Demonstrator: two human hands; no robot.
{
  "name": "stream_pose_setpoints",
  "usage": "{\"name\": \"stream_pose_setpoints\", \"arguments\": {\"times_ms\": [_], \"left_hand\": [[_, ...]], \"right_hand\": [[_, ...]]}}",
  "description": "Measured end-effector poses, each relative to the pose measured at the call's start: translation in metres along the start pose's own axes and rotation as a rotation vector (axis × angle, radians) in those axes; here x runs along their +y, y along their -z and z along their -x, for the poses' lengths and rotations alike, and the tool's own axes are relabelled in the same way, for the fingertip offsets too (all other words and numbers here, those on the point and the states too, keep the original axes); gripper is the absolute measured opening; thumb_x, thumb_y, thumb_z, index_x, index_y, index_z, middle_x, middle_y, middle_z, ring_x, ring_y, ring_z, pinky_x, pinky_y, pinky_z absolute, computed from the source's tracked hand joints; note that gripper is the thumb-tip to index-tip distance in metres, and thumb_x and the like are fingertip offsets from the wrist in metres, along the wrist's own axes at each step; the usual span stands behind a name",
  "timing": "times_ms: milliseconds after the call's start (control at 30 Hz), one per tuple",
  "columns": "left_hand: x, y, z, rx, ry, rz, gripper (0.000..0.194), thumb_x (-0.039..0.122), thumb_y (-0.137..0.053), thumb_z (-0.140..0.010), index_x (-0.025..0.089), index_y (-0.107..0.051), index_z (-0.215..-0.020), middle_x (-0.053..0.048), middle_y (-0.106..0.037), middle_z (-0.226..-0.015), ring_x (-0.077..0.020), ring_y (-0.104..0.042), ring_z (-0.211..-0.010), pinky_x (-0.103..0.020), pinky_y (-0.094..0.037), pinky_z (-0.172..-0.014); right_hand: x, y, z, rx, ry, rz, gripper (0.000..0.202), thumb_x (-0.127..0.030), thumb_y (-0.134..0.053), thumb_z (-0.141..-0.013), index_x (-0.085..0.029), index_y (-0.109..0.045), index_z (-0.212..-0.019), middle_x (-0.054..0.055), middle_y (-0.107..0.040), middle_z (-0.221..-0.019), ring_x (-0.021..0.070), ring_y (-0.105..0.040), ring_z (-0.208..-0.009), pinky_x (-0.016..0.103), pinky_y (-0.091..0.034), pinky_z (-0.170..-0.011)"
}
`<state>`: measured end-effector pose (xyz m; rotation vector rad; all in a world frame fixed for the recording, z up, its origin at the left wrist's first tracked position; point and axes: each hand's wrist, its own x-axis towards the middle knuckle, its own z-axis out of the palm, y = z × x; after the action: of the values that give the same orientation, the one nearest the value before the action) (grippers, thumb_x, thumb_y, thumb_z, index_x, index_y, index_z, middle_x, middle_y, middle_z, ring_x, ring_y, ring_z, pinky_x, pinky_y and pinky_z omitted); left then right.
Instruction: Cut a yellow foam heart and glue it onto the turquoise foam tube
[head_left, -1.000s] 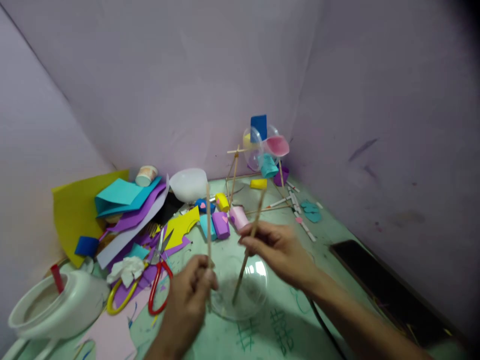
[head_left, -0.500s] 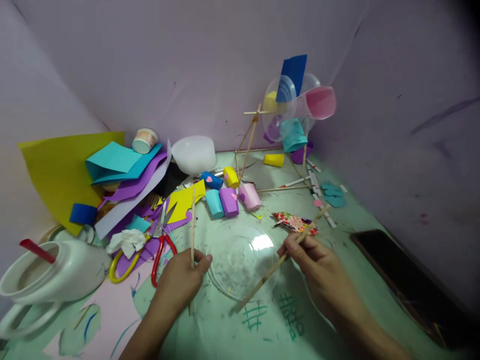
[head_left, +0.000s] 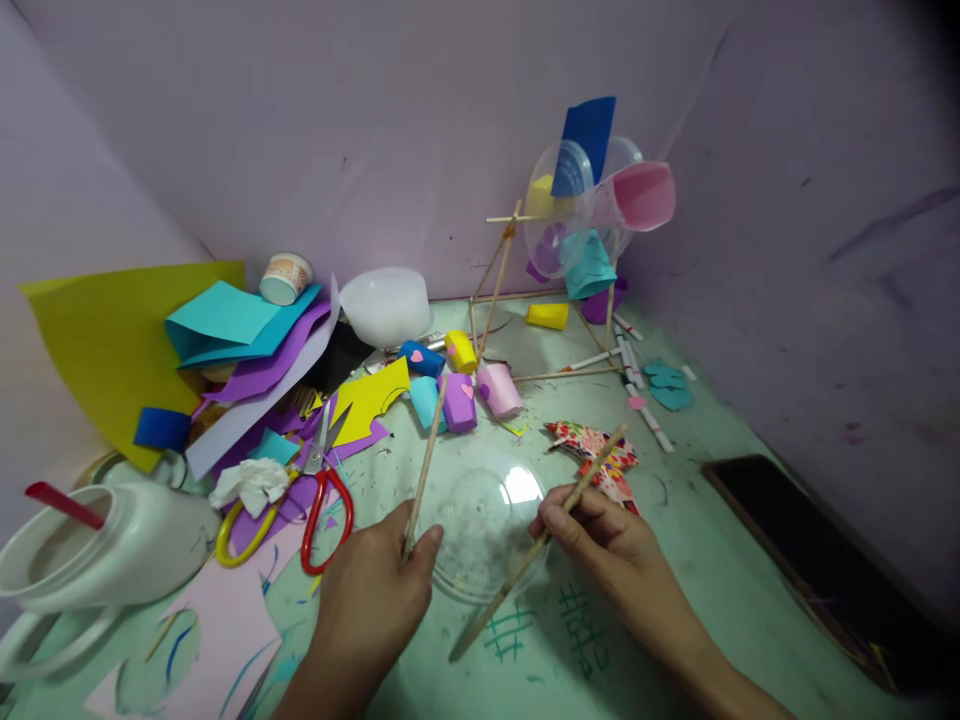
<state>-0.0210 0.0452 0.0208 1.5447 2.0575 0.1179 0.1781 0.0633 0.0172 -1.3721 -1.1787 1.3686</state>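
Note:
My left hand [head_left: 379, 590] is closed on a thin wooden stick [head_left: 426, 465], which points up and leans a little to the right. A second wooden stick [head_left: 517, 572] lies slantwise in my right hand [head_left: 611, 560], pinched between thumb and fingers, its lower end down and to the left. Between the hands a clear plastic lid [head_left: 480, 490] rests flat on the table, partly hidden by both. Just beyond my right hand is a piece of flowery red wrapping [head_left: 596, 450]. Scissors [head_left: 326, 500] with red and yellow handles lie left of my left hand.
Small paper cups [head_left: 459, 403] in several colours stand behind the lid. A stick frame [head_left: 495, 285] carries a wheel of clear discs [head_left: 559, 210] with paper cups. Coloured paper sheets [head_left: 135, 350] and a white jug [head_left: 150, 540] fill the left; a dark phone [head_left: 810, 560] lies right.
My left hand has moved right, over the lid's left edge, and its stick now tilts right. My right hand has shifted slightly left with its stick, uncovering more of the flowery wrapping.

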Motion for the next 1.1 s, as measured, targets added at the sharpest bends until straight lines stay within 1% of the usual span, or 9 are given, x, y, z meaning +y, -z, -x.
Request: {"name": "stream_pose_setpoints", "arguments": {"times_ms": [100,167,300,400,533,600,733,933,1100], "left_hand": [[-0.005,-0.001,-0.005,0.013,0.051,0.153,0.042,0.041,-0.043,-0.080,0.018,-0.055,-0.114,-0.011,-0.069,-0.095,-0.0311,-0.060,-0.099,-0.039,-0.041,-0.079],[-0.009,-0.001,-0.011,0.005,0.089,0.226,0.044,0.041,-0.045,-0.079,0.015,-0.055,-0.113,-0.012,-0.068,-0.099,-0.0297,-0.059,-0.100,-0.037,-0.041,-0.081],[-0.012,-0.001,-0.019,-0.012,0.103,0.250,0.042,0.040,-0.045,-0.078,0.012,-0.055,-0.108,-0.013,-0.068,-0.098,-0.0275,-0.063,-0.092,-0.036,-0.043,-0.077],[-0.010,0.000,-0.017,-0.014,0.100,0.244,0.043,0.040,-0.044,-0.079,0.012,-0.055,-0.109,-0.014,-0.067,-0.103,-0.0276,-0.063,-0.091,-0.036,-0.043,-0.077],[-0.009,0.001,-0.009,0.011,0.083,0.220,0.048,0.040,-0.044,-0.079,0.015,-0.051,-0.118,-0.012,-0.064,-0.112,-0.0286,-0.056,-0.105,-0.037,-0.039,-0.085],[-0.009,0.000,-0.008,0.017,0.084,0.199,0.046,0.041,-0.044,-0.079,0.016,-0.052,-0.117,-0.011,-0.066,-0.105,-0.0282,-0.058,-0.102,-0.037,-0.040,-0.084],[-0.009,-0.004,-0.012,0.015,0.117,0.147,0.036,0.042,-0.043,-0.079,0.020,-0.055,-0.105,-0.008,-0.068,-0.088,-0.0277,-0.061,-0.089,-0.036,-0.041,-0.075],[-0.005,-0.009,-0.014,-0.012,0.102,0.110,0.031,0.042,-0.043,-0.079,0.021,-0.054,-0.098,-0.009,-0.068,-0.089,-0.0291,-0.061,-0.089,-0.036,-0.040,-0.073],[-0.003,-0.006,-0.012,0.041,0.198,-0.024,0.043,0.046,-0.037,-0.082,0.021,-0.047,-0.114,-0.013,-0.067,-0.098,-0.0368,-0.059,-0.100,-0.043,-0.040,-0.077]], "right_hand": [[-0.001,-0.001,0.002,0.017,-0.003,-0.003,0.030,-0.048,-0.064,-0.066,-0.019,-0.062,-0.062,0.003,-0.061,-0.062,0.0175,-0.057,-0.064,0.028,-0.046,-0.062],[0.000,0.000,0.004,0.014,0.006,-0.008,0.028,-0.047,-0.064,-0.067,-0.019,-0.062,-0.063,0.003,-0.062,-0.063,0.0176,-0.057,-0.064,0.029,-0.047,-0.062],[0.007,0.005,0.005,0.018,0.075,-0.012,0.025,-0.044,-0.063,-0.073,-0.020,-0.063,-0.066,0.003,-0.063,-0.067,0.0172,-0.058,-0.068,0.028,-0.047,-0.065],[0.010,0.006,0.006,0.036,0.103,-0.010,0.023,-0.043,-0.062,-0.075,-0.021,-0.064,-0.067,0.002,-0.063,-0.070,0.0172,-0.059,-0.071,0.027,-0.047,-0.067],[0.005,0.002,0.009,0.009,0.093,-0.031,0.022,-0.041,-0.064,-0.073,-0.021,-0.064,-0.064,0.002,-0.063,-0.068,0.0181,-0.060,-0.070,0.028,-0.049,-0.067],[0.004,0.000,0.008,0.022,0.078,-0.035,0.021,-0.041,-0.065,-0.071,-0.021,-0.064,-0.064,0.003,-0.064,-0.069,0.0186,-0.060,-0.070,0.029,-0.049,-0.068],[0.007,0.000,0.002,0.077,0.080,0.006,0.024,-0.042,-0.064,-0.071,-0.020,-0.064,-0.063,0.004,-0.063,-0.068,0.0183,-0.059,-0.068,0.028,-0.048,-0.064],[0.011,0.004,-0.002,0.101,0.060,0.051,0.026,-0.044,-0.064,-0.071,-0.019,-0.064,-0.064,0.004,-0.061,-0.068,0.0177,-0.058,-0.066,0.028,-0.048,-0.063],[0.009,0.002,-0.001,0.045,0.006,0.045,0.026,-0.045,-0.064,-0.070,-0.020,-0.063,-0.065,0.004,-0.062,-0.064,0.0184,-0.059,-0.065,0.029,-0.049,-0.063]]}}
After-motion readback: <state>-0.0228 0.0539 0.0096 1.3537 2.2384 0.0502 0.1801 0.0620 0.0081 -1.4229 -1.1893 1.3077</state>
